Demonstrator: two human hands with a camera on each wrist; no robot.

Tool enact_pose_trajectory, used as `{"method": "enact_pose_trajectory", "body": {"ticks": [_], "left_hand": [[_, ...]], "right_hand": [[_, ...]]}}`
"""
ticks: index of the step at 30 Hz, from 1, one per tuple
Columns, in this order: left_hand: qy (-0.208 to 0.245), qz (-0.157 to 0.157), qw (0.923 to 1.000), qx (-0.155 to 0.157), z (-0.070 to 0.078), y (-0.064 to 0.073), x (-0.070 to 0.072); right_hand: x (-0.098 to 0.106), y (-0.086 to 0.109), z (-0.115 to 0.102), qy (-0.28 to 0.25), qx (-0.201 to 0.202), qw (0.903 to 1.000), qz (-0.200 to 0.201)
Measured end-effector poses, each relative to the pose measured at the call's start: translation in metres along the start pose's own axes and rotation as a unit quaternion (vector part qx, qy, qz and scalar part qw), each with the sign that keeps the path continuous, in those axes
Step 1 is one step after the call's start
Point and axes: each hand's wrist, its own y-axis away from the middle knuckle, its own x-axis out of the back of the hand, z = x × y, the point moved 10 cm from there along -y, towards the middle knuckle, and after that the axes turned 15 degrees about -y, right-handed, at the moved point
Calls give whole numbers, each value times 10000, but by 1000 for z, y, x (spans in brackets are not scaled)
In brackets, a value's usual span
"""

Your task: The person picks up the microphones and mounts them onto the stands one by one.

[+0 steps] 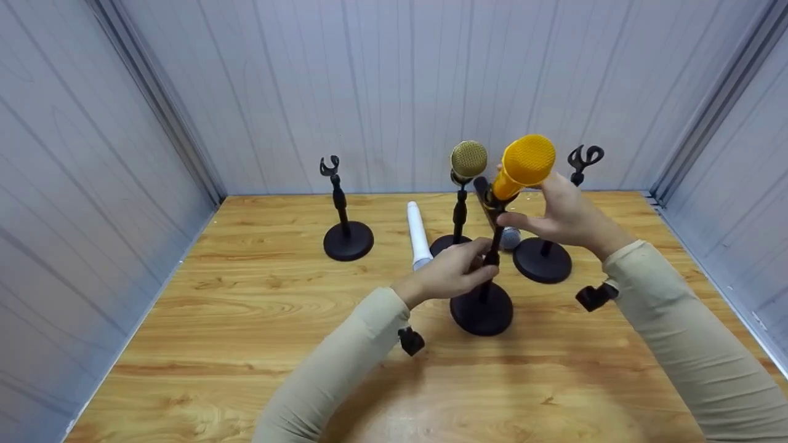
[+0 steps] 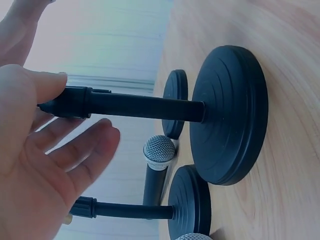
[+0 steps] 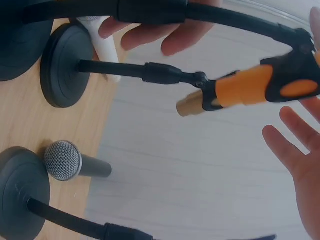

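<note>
Mic (image 1: 528,161) in yellow sits tilted atop the front stand (image 1: 483,312), which we see the left hand (image 1: 449,271) pinching partway up. The right hand (image 1: 567,212) spreads wide near the mic.

R grip (image 3: 306,170) nr orange mic (image 3: 244,88) in clip (image 3: 278,80).
</note>
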Motion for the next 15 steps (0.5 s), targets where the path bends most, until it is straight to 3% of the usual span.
{"method": "enact_pose_trajectory", "body": {"ticks": [8,11,15], "left_hand": [[678,423,9967,-106,1,6,11],[856,459,9952,-122,0,8,12],[1051,482,9931,-169,-1,9,10]], "right_hand": [[17,40,12,-375,-291,9984,303],[7,60,25,-344,-511,9981,85],[-22,84,44,-271,-851,9947,-501]]}}
